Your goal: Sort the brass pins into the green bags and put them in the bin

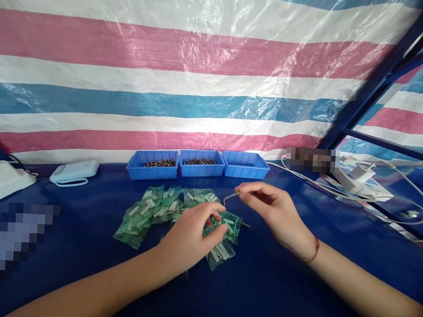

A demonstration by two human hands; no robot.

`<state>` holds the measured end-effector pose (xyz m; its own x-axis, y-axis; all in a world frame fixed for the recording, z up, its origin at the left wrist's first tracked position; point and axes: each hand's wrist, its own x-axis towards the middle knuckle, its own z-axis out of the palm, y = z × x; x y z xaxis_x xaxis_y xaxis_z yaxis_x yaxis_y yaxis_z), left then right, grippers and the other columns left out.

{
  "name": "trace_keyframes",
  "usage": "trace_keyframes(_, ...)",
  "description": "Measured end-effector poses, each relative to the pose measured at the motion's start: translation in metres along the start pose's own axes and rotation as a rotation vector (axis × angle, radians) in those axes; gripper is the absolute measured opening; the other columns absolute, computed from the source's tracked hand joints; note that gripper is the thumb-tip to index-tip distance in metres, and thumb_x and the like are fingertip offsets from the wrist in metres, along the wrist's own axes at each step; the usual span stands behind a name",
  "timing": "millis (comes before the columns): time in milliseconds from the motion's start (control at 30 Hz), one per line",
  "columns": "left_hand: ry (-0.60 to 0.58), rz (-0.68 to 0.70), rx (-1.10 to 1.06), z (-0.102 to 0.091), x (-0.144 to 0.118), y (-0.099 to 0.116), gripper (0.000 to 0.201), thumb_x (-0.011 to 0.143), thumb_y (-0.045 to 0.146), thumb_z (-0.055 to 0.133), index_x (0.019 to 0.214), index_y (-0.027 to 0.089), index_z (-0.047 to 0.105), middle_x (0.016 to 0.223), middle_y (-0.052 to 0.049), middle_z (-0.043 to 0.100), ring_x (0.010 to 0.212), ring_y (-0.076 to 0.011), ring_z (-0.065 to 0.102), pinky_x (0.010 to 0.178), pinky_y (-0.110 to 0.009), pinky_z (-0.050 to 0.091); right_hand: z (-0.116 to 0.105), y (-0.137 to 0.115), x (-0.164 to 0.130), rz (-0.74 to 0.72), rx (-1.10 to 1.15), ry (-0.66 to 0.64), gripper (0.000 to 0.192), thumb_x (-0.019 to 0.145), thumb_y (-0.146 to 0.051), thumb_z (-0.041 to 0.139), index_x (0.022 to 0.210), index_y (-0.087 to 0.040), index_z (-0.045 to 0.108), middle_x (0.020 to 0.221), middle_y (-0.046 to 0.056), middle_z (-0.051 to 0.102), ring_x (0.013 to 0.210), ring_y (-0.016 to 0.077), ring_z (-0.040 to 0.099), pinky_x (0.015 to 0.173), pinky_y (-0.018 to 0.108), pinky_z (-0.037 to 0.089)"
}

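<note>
My right hand (278,215) pinches a small, thin metal rod (231,196) with brass-coloured ends between thumb and fingertips. Its far end reaches close to the index fingertip of my left hand (194,231); whether they touch I cannot tell. The left thumb and index finger stand apart with nothing visible between them. Beneath and behind that hand lies a pile of clear green plastic bags (135,223) holding small whitish strips. By the bags' right edge, another small brass-coloured piece (246,224) rests on the blue table (261,286).
Three blue bins line the back: the left bin (133,172) and middle bin (201,171) hold small metal parts, the right bin (245,172) shows none. A pale blue device (75,171) lies left. White cables (310,181) and a power strip (356,184) are at right.
</note>
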<state>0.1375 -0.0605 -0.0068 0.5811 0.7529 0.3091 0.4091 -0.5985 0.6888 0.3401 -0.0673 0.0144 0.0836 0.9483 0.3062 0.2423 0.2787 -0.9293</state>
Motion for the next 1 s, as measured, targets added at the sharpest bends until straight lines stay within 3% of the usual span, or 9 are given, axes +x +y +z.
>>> trace_keyframes(67, -0.059, 0.075, 0.152, 0.001, -0.001, -0.005, 0.031, 0.088, 0.026, 0.054, 0.119, 0.021, 0.053, 0.101, -0.004, 0.067, 0.091, -0.0213, 0.062, 0.083, -0.039, 0.046, 0.003, 0.000, 0.025, -0.130, -0.117, 0.101, 0.018, 0.076, -0.035, 0.070, 0.083, -0.019, 0.072, 0.090, 0.006, 0.072, 0.082, 0.0191, 0.063, 0.076, 0.033, 0.050)
trace_keyframes(167, -0.127, 0.193, 0.339, 0.002, -0.003, -0.009, 0.026, 0.089, 0.032, 0.054, 0.113, 0.022, 0.059, 0.107, -0.006, 0.065, 0.098, -0.0244, 0.059, 0.085, -0.042, 0.043, 0.016, 0.002, 0.070, -0.264, -0.305, 0.165, 0.024, 0.083, -0.036, 0.060, 0.090, -0.016, 0.071, 0.092, 0.007, 0.072, 0.078, 0.0191, 0.063, 0.073, 0.034, 0.051)
trace_keyframes(300, -0.114, 0.223, 0.391, 0.002, -0.006, -0.009, 0.016, 0.088, 0.032, 0.055, 0.097, 0.023, 0.065, 0.111, -0.004, 0.064, 0.101, -0.0232, 0.057, 0.083, -0.039, 0.043, 0.028, 0.012, 0.103, -0.214, -0.393, 0.074, 0.024, 0.077, -0.025, 0.062, 0.097, -0.015, 0.071, 0.099, 0.008, 0.072, 0.075, 0.0179, 0.061, 0.078, 0.035, 0.050)
trace_keyframes(433, -0.116, 0.251, 0.389, 0.001, -0.007, -0.009, 0.021, 0.084, 0.016, 0.049, 0.099, 0.023, 0.062, 0.131, -0.003, 0.058, 0.125, -0.0256, 0.046, 0.099, -0.046, 0.033, 0.009, 0.015, 0.075, -0.147, -0.461, -0.142, 0.018, 0.076, -0.019, 0.058, 0.088, -0.017, 0.072, 0.092, 0.004, 0.072, 0.075, 0.0172, 0.062, 0.074, 0.032, 0.049)
trace_keyframes(500, -0.148, 0.255, 0.376, 0.002, -0.008, -0.009, 0.034, 0.084, 0.012, 0.045, 0.114, 0.024, 0.058, 0.131, -0.002, 0.059, 0.124, -0.0238, 0.047, 0.102, -0.048, 0.028, -0.007, 0.012, 0.050, -0.112, -0.495, -0.348, 0.018, 0.074, -0.020, 0.060, 0.087, -0.019, 0.072, 0.086, 0.003, 0.070, 0.070, 0.0163, 0.061, 0.066, 0.029, 0.049)
trace_keyframes(567, -0.161, 0.250, 0.382, 0.002, -0.008, -0.009, 0.041, 0.086, 0.012, 0.042, 0.123, 0.026, 0.055, 0.128, -0.002, 0.061, 0.118, -0.0231, 0.052, 0.102, -0.049, 0.027, -0.022, 0.007, 0.028, -0.091, -0.574, -0.585, 0.029, 0.073, -0.025, 0.064, 0.101, -0.019, 0.068, 0.096, 0.005, 0.067, 0.075, 0.0170, 0.060, 0.066, 0.028, 0.049)
trace_keyframes(633, -0.148, 0.241, 0.409, 0.003, -0.008, -0.009, 0.039, 0.087, 0.014, 0.042, 0.121, 0.027, 0.058, 0.124, -0.003, 0.062, 0.114, -0.0240, 0.053, 0.100, -0.049, 0.028, -0.031, 0.005, 0.013, -0.084, -0.651, -0.706, 0.036, 0.072, -0.032, 0.068, 0.105, -0.019, 0.064, 0.099, 0.006, 0.063, 0.080, 0.0180, 0.057, 0.068, 0.029, 0.048)
trace_keyframes(833, -0.103, 0.199, 0.412, 0.005, -0.008, -0.005, 0.023, 0.088, 0.022, 0.048, 0.100, 0.024, 0.067, 0.108, -0.004, 0.064, 0.107, -0.0244, 0.054, 0.095, -0.047, 0.033, -0.036, 0.007, 0.004, -0.101, -0.707, -0.757, 0.011, 0.083, -0.028, 0.058, 0.080, -0.018, 0.062, 0.080, 0.003, 0.061, 0.071, 0.0155, 0.054, 0.064, 0.027, 0.043)
trace_keyframes(1000, 0.002, 0.101, 0.257, 0.006, -0.005, -0.005, 0.025, 0.089, 0.034, 0.054, 0.110, 0.024, 0.063, 0.111, -0.004, 0.065, 0.109, -0.0249, 0.054, 0.095, -0.045, 0.036, -0.024, 0.000, -0.004, -0.095, -0.657, -0.601, 0.015, 0.089, -0.025, 0.051, 0.081, -0.018, 0.061, 0.075, 0.002, 0.062, 0.067, 0.0140, 0.054, 0.063, 0.027, 0.041)
